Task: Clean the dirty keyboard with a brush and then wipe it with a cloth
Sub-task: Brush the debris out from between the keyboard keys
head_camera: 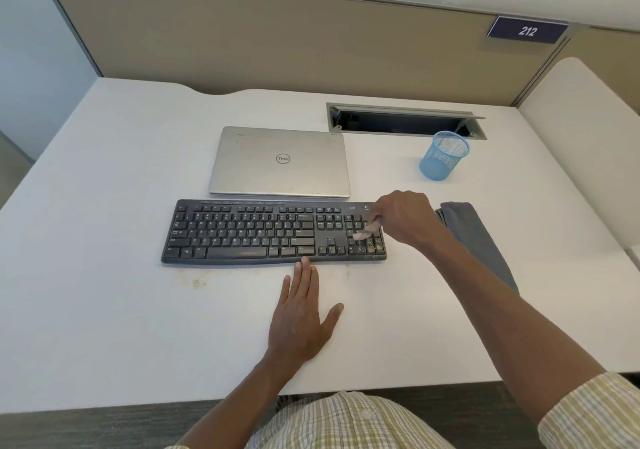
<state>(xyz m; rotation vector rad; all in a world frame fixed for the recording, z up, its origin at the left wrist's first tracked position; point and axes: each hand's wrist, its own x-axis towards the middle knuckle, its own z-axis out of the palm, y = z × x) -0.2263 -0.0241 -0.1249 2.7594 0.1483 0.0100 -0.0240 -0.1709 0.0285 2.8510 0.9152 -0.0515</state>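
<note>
Gripping a small pale-bristled brush [365,234], my right hand [403,220] works the black plastic keyboard's [249,232] crumb-strewn numpad; left hand [303,313], fingers straight, flat on white tabletop [104,310]; grey folded cloth [474,237] beside.

Your keyboard [273,232] is matt black plastic; tan crumbs and dust speckle its keys at the right end. The brush [365,233] in your right hand [403,220] shows pale, soft bristles; its handle material cannot be determined. The cloth [476,237] is grey woven fabric, soft and folded. The desk [121,206] is a smooth, matt white laminate with faint brownish smudges near the keyboard's front edge. The laptop [280,162] has a brushed silver metal lid with light scuffs. The pen cup [443,155] is blue wire mesh. Your sleeve [595,410] is checked woven cloth.
</note>
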